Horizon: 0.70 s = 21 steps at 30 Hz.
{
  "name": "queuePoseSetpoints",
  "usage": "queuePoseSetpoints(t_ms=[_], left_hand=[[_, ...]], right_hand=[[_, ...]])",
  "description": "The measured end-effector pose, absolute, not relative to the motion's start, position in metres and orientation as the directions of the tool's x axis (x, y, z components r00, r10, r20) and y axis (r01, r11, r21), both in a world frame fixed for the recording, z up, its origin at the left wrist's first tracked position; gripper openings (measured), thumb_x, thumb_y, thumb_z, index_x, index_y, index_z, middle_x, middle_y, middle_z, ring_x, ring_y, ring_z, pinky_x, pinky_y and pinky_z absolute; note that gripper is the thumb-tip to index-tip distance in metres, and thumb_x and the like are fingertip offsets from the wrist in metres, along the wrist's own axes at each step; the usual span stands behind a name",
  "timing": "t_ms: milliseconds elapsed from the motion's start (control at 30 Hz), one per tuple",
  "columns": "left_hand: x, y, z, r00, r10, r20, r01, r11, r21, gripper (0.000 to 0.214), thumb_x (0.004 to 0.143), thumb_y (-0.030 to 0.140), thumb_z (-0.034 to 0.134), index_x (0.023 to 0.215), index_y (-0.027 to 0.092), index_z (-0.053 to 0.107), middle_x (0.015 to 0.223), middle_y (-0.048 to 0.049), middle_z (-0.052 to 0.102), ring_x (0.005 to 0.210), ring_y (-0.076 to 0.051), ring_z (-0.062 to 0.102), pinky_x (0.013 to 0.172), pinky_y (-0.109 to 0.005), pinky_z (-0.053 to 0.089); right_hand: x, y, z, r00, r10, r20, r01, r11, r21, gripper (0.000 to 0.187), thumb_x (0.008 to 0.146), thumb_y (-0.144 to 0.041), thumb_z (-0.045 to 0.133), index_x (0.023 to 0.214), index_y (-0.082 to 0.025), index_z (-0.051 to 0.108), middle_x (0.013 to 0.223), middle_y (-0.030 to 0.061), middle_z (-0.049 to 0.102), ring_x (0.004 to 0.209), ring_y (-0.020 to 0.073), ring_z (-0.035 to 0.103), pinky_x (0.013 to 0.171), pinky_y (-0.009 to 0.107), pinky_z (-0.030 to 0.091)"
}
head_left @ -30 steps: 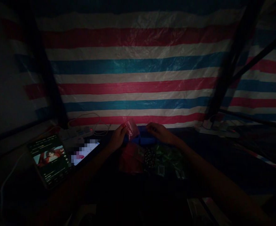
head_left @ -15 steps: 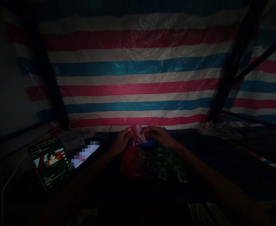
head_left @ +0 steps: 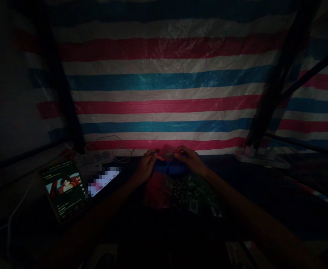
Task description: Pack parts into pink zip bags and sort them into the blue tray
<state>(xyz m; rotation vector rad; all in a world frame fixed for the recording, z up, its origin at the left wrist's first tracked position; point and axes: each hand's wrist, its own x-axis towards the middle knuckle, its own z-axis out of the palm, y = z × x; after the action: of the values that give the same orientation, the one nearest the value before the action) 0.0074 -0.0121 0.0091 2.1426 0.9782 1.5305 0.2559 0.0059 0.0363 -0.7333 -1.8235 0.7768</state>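
Note:
The scene is very dark. My left hand (head_left: 145, 165) and my right hand (head_left: 190, 160) meet at the far edge of the work surface, both pinching a small reddish see-through plastic bag (head_left: 167, 152) held between them. Just under the bag sits a blue container (head_left: 169, 168). Nearer to me lie a pile of red bags (head_left: 156, 188), a heap of small shiny metal pieces (head_left: 178, 188) and a spread of green packets (head_left: 201, 194).
A lit phone (head_left: 65, 188) showing a video leans at the left, with a second lit screen (head_left: 103, 181) beside it. A power strip with cables (head_left: 98, 157) lies behind them, another strip (head_left: 261, 157) at right. A red, white and blue striped tarp (head_left: 164, 86) hangs behind.
My right hand came over to the bag that my left hand held up; both hands now pinch it, lowered and closer together over the blue container.

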Motion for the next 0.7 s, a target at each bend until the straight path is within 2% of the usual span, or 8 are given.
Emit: queuePoseSetpoints(t_ms=[67, 167, 233, 300, 367, 433, 567, 700], left_hand=[[0.009, -0.012, 0.008, 0.186, 0.710, 0.680, 0.328, -0.697, 0.638, 0.049, 0.109, 0.048, 0.038, 0.100, 0.019, 0.077, 0.115, -0.0092, 0.073, 0.114, -0.025, 0.065, 0.107, -0.040, 0.047], [0.012, -0.006, 0.008, 0.153, 0.720, 0.677, 0.267, -0.690, 0.673, 0.035, 0.107, 0.042, 0.046, 0.120, 0.019, 0.069, 0.103, -0.0072, 0.074, 0.098, -0.022, 0.068, 0.092, -0.035, 0.053], [0.015, 0.001, 0.010, 0.159, 0.725, 0.670, 0.261, -0.686, 0.680, 0.037, 0.104, 0.033, 0.050, 0.137, 0.019, 0.060, 0.102, -0.0061, 0.072, 0.091, -0.020, 0.067, 0.084, -0.032, 0.054], [0.016, 0.008, 0.014, 0.177, 0.712, 0.679, 0.303, -0.696, 0.651, 0.047, 0.098, 0.021, 0.055, 0.145, 0.022, 0.055, 0.117, -0.0077, 0.069, 0.093, -0.018, 0.066, 0.082, -0.030, 0.053], [0.014, 0.014, 0.017, 0.190, 0.681, 0.707, 0.328, -0.723, 0.608, 0.048, 0.092, 0.013, 0.058, 0.140, 0.021, 0.062, 0.124, -0.0090, 0.065, 0.091, -0.016, 0.065, 0.082, -0.029, 0.053], [0.011, 0.018, 0.019, 0.184, 0.676, 0.714, 0.382, -0.718, 0.582, 0.037, 0.088, 0.012, 0.063, 0.124, 0.021, 0.072, 0.116, -0.0074, 0.063, 0.085, -0.015, 0.062, 0.078, -0.027, 0.052], [0.004, 0.020, 0.021, 0.087, 0.676, 0.732, 0.433, -0.687, 0.584, 0.015, 0.092, 0.030, 0.070, 0.099, 0.018, 0.077, 0.110, -0.0069, 0.059, 0.083, -0.015, 0.061, 0.069, -0.025, 0.049], [0.003, 0.017, 0.021, 0.048, 0.690, 0.722, 0.389, -0.679, 0.623, 0.026, 0.096, 0.041, 0.064, 0.087, 0.017, 0.070, 0.091, -0.0034, 0.065, 0.077, -0.015, 0.059, 0.068, -0.026, 0.045]], right_hand=[[0.255, 0.007, 0.036, -0.317, 0.788, 0.528, 0.099, 0.581, -0.808, 0.043, 0.085, -0.063, 0.074, 0.082, -0.023, 0.057, 0.080, 0.0000, 0.063, 0.075, 0.0179, 0.058, 0.070, 0.032, 0.051], [0.254, 0.011, 0.042, -0.311, 0.834, 0.455, 0.028, 0.487, -0.873, 0.047, 0.081, -0.063, 0.079, 0.078, -0.022, 0.056, 0.071, -0.0020, 0.060, 0.065, 0.0147, 0.056, 0.064, 0.029, 0.050], [0.252, 0.015, 0.048, -0.318, 0.872, 0.372, -0.008, 0.389, -0.921, 0.044, 0.076, -0.058, 0.084, 0.086, -0.021, 0.063, 0.077, -0.0009, 0.065, 0.065, 0.0139, 0.059, 0.063, 0.028, 0.051], [0.249, 0.021, 0.055, -0.308, 0.905, 0.294, -0.017, 0.304, -0.953, 0.045, 0.070, -0.050, 0.090, 0.096, -0.021, 0.067, 0.085, 0.0013, 0.071, 0.067, 0.0137, 0.062, 0.063, 0.028, 0.052], [0.244, 0.027, 0.060, -0.261, 0.935, 0.241, -0.025, 0.244, -0.970, 0.051, 0.066, -0.041, 0.092, 0.104, -0.022, 0.065, 0.082, 0.0013, 0.073, 0.063, 0.0136, 0.062, 0.059, 0.026, 0.051], [0.240, 0.030, 0.062, -0.227, 0.939, 0.257, -0.032, 0.257, -0.966, 0.055, 0.065, -0.034, 0.092, 0.109, -0.023, 0.063, 0.077, -0.0002, 0.074, 0.062, 0.0140, 0.062, 0.056, 0.024, 0.048], [0.235, 0.028, 0.062, -0.306, 0.891, 0.336, 0.015, 0.357, -0.934, 0.030, 0.078, -0.045, 0.078, 0.092, -0.021, 0.066, 0.080, 0.0026, 0.075, 0.057, 0.0119, 0.058, 0.055, 0.025, 0.046], [0.237, 0.017, 0.059, -0.386, 0.832, 0.400, 0.086, 0.464, -0.882, 0.025, 0.086, -0.045, 0.068, 0.091, -0.021, 0.069, 0.084, 0.0015, 0.072, 0.057, 0.0112, 0.055, 0.056, 0.027, 0.044]])
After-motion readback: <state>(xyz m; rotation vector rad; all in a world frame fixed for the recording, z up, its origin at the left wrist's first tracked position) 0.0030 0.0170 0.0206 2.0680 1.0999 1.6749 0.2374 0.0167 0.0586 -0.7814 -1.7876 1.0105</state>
